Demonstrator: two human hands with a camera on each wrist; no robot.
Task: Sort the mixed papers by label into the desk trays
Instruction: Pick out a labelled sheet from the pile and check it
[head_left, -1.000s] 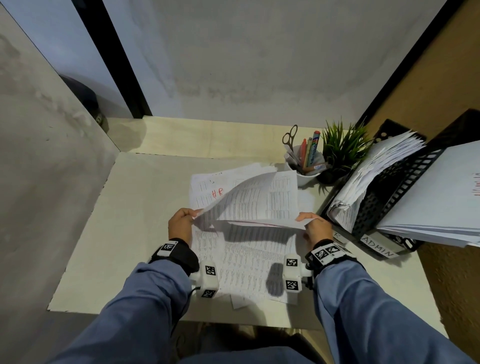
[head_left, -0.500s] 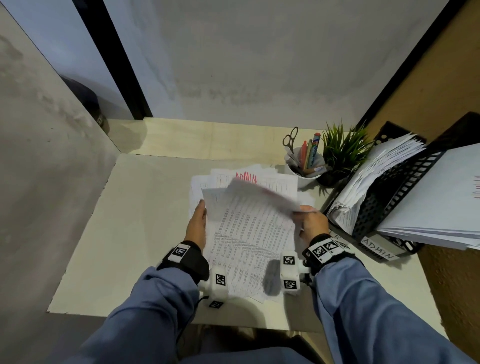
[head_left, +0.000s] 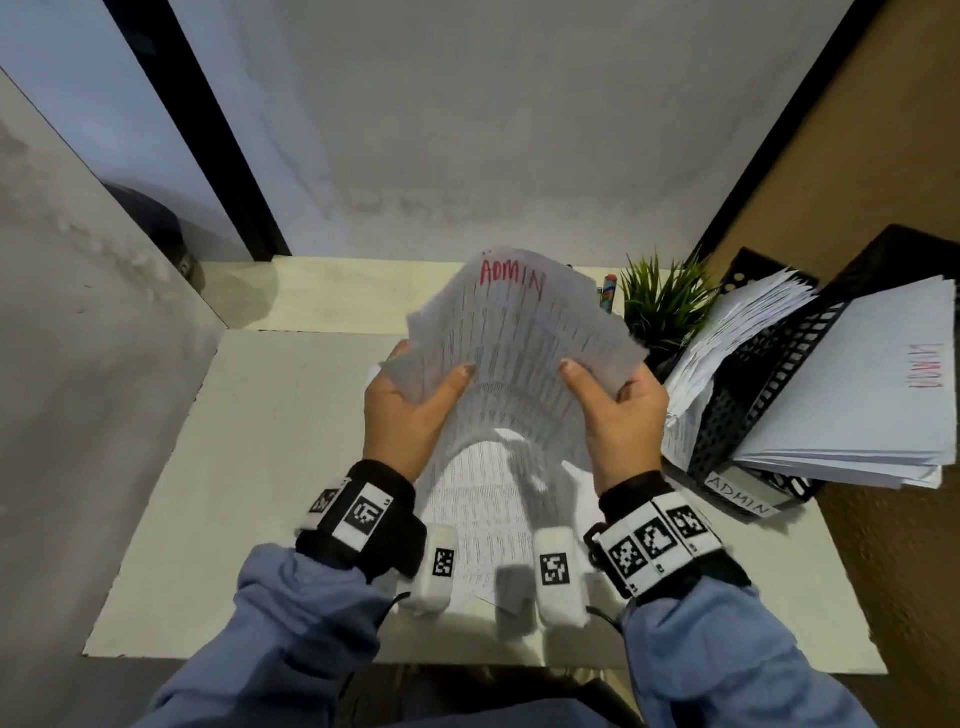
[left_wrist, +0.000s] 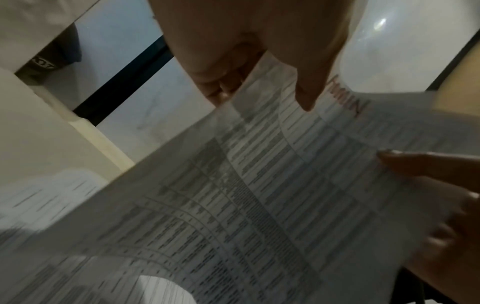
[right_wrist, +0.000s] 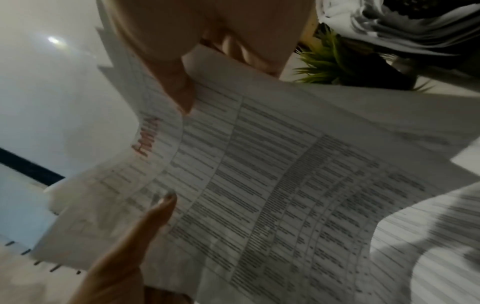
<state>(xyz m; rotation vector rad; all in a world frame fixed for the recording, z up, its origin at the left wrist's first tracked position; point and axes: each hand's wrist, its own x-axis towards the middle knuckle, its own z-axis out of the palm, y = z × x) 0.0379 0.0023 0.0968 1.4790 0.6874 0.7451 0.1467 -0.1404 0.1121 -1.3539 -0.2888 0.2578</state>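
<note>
Both hands hold a sheaf of printed sheets (head_left: 519, 353) raised above the desk (head_left: 270, 467); the left hand (head_left: 410, 410) grips the sheaf's left edge, thumb on the printed face and fingers behind; the right hand (head_left: 621, 415) grips the right edge likewise; the top sheet bears "ADMIN" in red at its far end; the sheaf bows upward between the two grips, its near end drooping toward further printed sheets (head_left: 488, 525) lying flat on the desk below. At the desk's right edge stands a black mesh tray rack (head_left: 748, 395), tilted; its nearer tray carries a white tag reading "ADMIN" (head_left: 740, 496) and holds a thick stack of papers (head_left: 878, 395), the top one marked in red, seemingly "ADMIN" read from the far side; the tray behind holds a second, fanned stack (head_left: 727, 338), its label not legible. Just left of the rack stands a small green potted plant (head_left: 662, 301); beside that, a pen tip (head_left: 609, 288) shows past the held sheaf, its holder hidden.
</note>
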